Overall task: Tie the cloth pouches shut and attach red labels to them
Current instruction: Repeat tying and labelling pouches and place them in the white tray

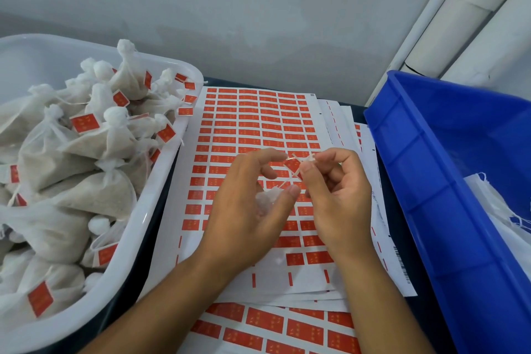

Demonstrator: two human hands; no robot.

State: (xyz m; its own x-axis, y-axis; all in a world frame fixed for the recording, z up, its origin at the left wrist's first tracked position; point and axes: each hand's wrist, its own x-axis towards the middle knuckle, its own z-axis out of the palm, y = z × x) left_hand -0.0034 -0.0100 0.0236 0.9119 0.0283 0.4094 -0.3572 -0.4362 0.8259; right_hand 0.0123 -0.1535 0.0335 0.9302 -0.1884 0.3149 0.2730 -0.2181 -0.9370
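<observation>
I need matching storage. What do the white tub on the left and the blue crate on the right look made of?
White tub: seemingly smooth, slightly glossy plastic, with a rounded moulded rim. Blue crate: apparently rigid plastic, with ribbed moulded walls and a soft sheen.

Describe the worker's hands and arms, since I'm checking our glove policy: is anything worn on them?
Nothing is worn. The left hand and right hand are bare: no gloves, rings, watch or wristbands show. Both forearms are uncovered to the frame's lower edge, with no sleeve in view.

Obscured and cropped items
Pouch [265, 201] mostly hidden behind left hand [244, 210]; gold label print illegible; blue bin [431, 181] cropped at right edge.
</observation>
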